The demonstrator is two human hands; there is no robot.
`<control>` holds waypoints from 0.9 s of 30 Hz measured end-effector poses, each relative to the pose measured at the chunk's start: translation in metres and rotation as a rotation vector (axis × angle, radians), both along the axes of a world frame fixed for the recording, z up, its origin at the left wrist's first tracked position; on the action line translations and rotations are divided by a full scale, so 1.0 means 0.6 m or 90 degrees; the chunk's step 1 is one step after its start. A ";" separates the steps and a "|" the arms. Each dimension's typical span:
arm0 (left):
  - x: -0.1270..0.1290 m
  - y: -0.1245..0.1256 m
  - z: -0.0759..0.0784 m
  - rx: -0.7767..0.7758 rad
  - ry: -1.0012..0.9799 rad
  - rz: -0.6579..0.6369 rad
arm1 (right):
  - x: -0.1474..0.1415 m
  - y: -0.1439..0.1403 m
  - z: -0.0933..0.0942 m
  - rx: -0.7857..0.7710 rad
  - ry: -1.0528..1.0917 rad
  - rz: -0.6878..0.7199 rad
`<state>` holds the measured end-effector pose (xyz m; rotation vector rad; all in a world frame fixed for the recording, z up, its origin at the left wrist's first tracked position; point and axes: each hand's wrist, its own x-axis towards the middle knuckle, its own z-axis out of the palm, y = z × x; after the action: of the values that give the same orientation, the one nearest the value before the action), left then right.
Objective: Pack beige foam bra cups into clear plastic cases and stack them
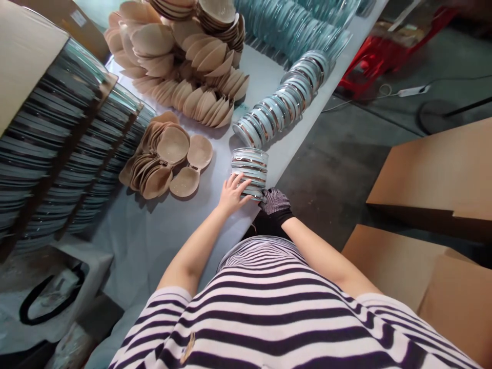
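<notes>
A short stack of round, clear lids (249, 165) with shiny metallic rims lies on its side near the table's edge. My bare left hand (232, 193) rests on its near left side, fingers spread over the rims. At the lower right end, my right hand (275, 201), in a dark dotted glove, is closed against the stack; its fingertips are partly hidden. Just beyond, a long row of similar lids (282, 107) runs away along the table. To the left lie hinged pairs of tan, round, shell-like pieces (185, 182), several of them overlapped in a pile (154, 159).
The white table (154, 230) has its edge close by my right hand. More tan pieces (207, 105) are heaped farther back, before rows of glassy discs (292, 31). Tall stacks of rimmed glass (57, 128) stand left. Cardboard boxes (434, 174) and a red stool (369, 64) are at right.
</notes>
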<state>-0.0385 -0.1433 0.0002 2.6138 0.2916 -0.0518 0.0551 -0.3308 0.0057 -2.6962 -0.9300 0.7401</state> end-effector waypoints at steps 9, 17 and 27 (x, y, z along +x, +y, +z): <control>0.005 -0.020 -0.004 -0.008 -0.019 0.039 | 0.010 -0.012 -0.029 0.176 -0.003 -0.112; 0.004 0.000 0.008 -0.004 -0.005 0.002 | 0.032 0.010 -0.012 0.050 -0.021 0.009; -0.005 -0.031 0.029 0.055 0.008 0.089 | 0.294 0.147 0.073 0.208 -0.199 0.098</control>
<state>-0.0416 -0.1619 0.0175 2.6714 0.4898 -0.0075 0.2316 -0.2425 0.0493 -2.5061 -1.2192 0.1659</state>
